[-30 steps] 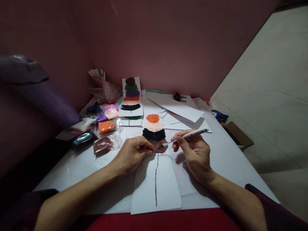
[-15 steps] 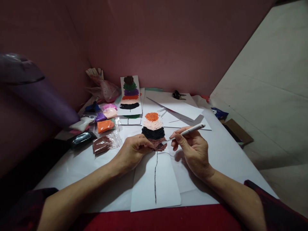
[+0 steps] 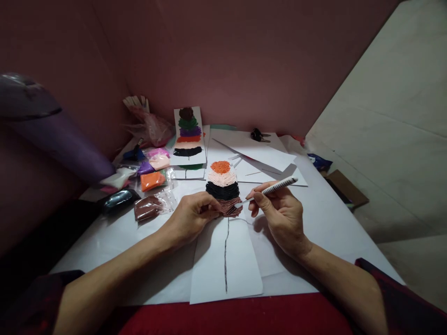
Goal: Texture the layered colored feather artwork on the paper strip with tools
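Note:
A white card (image 3: 240, 260) lies in front of me, with a drawn dark stem and a feather shape in textured bands of orange, pale pink, black and brown clay. My right hand (image 3: 279, 216) holds a slim white modelling tool (image 3: 279, 185) with a dark pattern, like a pen. Its pale tip meets the right side of the brown clay band (image 3: 229, 208). At that band's left edge, my left hand (image 3: 195, 214) has thumb and forefinger pinched together; whether anything is between them is hidden.
Left of the card lie small bags of coloured clay, among them orange (image 3: 152, 181) and brown (image 3: 148, 208), beside a black shiny packet (image 3: 120, 200). Behind stands a finished feather card (image 3: 176, 159). Keys (image 3: 258, 135) rest on white sheets (image 3: 279, 156). A purple cylinder (image 3: 63, 139) leans at left.
The view has shifted very slightly. Both hands stay nearly in place, the tool's tip still on the right part of the brown band.

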The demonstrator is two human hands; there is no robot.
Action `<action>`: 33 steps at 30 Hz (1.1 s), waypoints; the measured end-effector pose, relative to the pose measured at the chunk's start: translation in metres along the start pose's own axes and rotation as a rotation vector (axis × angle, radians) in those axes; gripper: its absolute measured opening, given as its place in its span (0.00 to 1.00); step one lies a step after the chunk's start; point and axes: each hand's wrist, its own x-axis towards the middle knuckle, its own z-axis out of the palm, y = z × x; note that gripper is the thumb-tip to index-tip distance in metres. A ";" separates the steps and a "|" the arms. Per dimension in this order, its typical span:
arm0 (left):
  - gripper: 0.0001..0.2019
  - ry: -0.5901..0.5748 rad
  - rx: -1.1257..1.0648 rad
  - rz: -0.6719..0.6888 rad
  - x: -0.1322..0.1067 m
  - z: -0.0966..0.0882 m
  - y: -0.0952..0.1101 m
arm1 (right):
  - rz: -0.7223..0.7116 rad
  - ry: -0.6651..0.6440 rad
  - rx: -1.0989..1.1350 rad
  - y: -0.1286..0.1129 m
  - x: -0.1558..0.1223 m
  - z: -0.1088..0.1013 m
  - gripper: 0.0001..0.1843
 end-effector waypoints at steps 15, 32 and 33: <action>0.17 -0.018 0.382 0.296 -0.002 -0.023 0.003 | -0.035 -0.005 0.010 0.002 -0.001 -0.001 0.04; 0.14 -0.251 0.842 0.505 -0.004 -0.033 0.003 | 0.019 0.019 0.058 -0.001 0.004 -0.002 0.06; 0.14 -0.263 0.855 0.500 -0.004 -0.033 0.003 | 0.024 0.024 0.063 0.000 0.005 -0.002 0.06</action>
